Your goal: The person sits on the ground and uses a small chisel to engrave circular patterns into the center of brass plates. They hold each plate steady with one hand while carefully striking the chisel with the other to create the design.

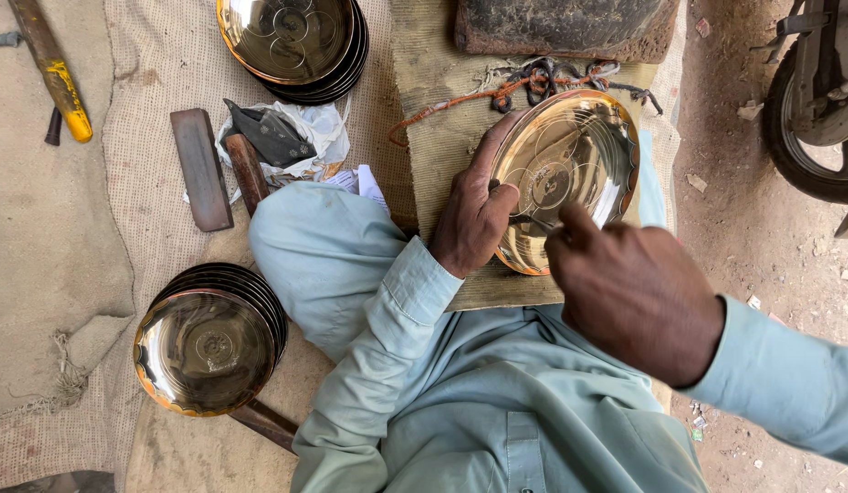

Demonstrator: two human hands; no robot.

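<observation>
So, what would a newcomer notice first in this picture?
The shiny brass plate at centre right, lying on a worn board: the left hand steadies its rim, and the right hand pinches a thin tool over it. Next come two stacks of similar plates, one at the top and one at lower left, on coarse cloth.

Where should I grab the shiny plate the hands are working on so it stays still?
Probably by the scalloped rim of the brass plate, coming in from the near-left edge, as the left hand does now. The plate sits tilted on the padded board, and its smooth engraved middle gives fingers nothing to catch, while the right hand needs that centre.
</observation>
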